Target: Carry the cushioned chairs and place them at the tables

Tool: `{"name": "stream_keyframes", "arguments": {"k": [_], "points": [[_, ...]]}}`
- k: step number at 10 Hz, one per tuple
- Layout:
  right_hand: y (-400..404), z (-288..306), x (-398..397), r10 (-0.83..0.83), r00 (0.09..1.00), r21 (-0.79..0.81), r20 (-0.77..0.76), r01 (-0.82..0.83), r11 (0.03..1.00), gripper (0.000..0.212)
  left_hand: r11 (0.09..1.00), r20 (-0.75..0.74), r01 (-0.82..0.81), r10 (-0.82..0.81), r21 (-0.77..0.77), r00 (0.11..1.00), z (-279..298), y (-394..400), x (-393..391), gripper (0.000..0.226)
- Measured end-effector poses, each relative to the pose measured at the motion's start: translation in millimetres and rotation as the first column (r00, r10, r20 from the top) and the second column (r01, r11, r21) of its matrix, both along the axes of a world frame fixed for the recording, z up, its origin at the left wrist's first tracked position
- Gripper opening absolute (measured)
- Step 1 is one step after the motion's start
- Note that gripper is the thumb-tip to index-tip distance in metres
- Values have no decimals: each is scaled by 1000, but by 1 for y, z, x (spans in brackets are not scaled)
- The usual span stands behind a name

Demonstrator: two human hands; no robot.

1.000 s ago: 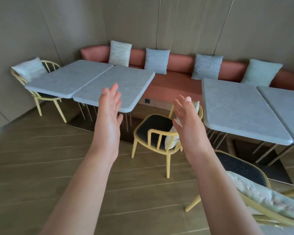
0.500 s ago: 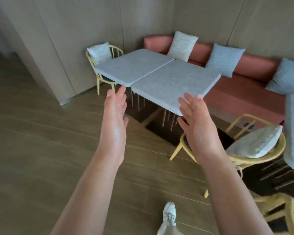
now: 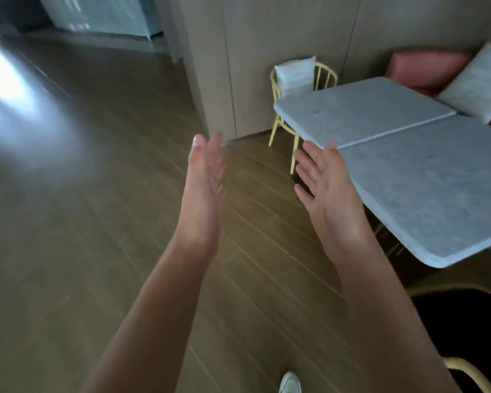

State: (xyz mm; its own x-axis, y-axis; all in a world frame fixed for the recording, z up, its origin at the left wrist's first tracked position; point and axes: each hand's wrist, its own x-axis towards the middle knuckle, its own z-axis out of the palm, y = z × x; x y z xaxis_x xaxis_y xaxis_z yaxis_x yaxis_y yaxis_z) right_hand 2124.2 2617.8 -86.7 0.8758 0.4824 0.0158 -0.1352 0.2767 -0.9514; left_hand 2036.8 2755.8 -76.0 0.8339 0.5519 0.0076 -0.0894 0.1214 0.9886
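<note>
Both my hands are raised in front of me over the wooden floor and hold nothing. My left hand [image 3: 206,180] has straight fingers, edge-on. My right hand [image 3: 328,182] is spread, its back toward me, in front of the near corner of the grey stone tables [image 3: 425,177]. A yellow-framed chair [image 3: 301,89] with a white cushion stands at the far end of the tables, against the wall. Another yellow chair with a dark seat [image 3: 465,336] shows at the bottom right, partly hidden by my right arm.
Two grey tabletops are pushed together at the right. Behind them runs a red bench [image 3: 425,69] with a pale cushion [image 3: 476,86]. A beige wall panel [image 3: 267,52] stands ahead. Wooden floor [image 3: 82,222] stretches away to the left. My white shoe [image 3: 289,384] shows below.
The view has swung left: tables and bench have slid to the right edge and open floor now fills the left. Both hands stay raised and empty.
</note>
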Motion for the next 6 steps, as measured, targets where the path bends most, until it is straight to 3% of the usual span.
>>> {"name": "stream_keyframes", "arguments": {"k": [1, 4, 6], "points": [[33, -1, 32, 113, 992, -66, -64, -117, 991, 76, 994, -36, -101, 102, 33, 994, -5, 15, 7, 75], [151, 9, 44, 395, 918, -92, -19, -395, 914, 77, 886, 0, -462, 463, -26, 887, -2, 101, -14, 73], [250, 6, 18, 545, 838, -97, 41, -539, 836, 76, 808, 39, -588, 589, -40, 807, -14, 185, -45, 73]]}}
